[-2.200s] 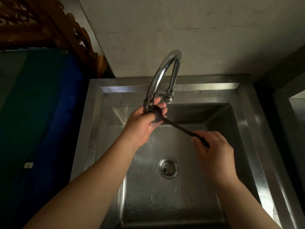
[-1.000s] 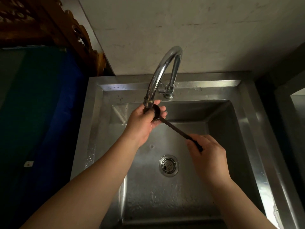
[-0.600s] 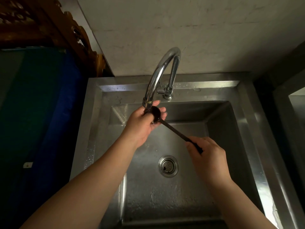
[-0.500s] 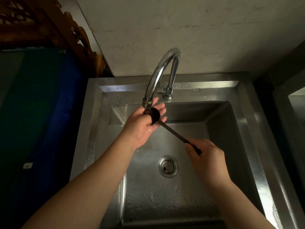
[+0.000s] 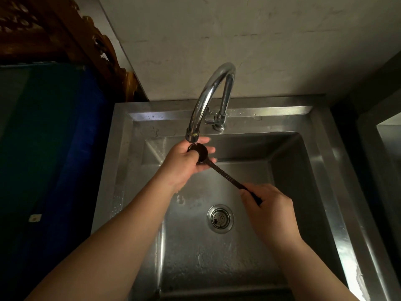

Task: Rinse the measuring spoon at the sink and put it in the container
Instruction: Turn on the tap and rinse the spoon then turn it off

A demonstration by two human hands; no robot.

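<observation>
A dark measuring spoon (image 5: 225,175) with a long ribbed handle slants across the steel sink (image 5: 321,153). Its round bowl sits right under the spout of the curved chrome faucet (image 5: 208,98). My left hand (image 5: 186,164) cups the bowl from the left, thumb pressed on it, fingers spread behind. My right hand (image 5: 271,211) is closed around the handle's lower end, above the basin to the right of the drain (image 5: 220,218). No container is in view.
Water drops and wet patches lie on the basin floor and the sink rim. A dark blue and green surface (image 5: 54,148) lies left of the sink, with carved wood (image 5: 65,33) behind it. A plain wall (image 5: 260,46) rises behind the faucet.
My left thumb has shifted over the spoon's bowl, which has turned slightly under the spout. My right hand has drifted a little left and down with the handle.
</observation>
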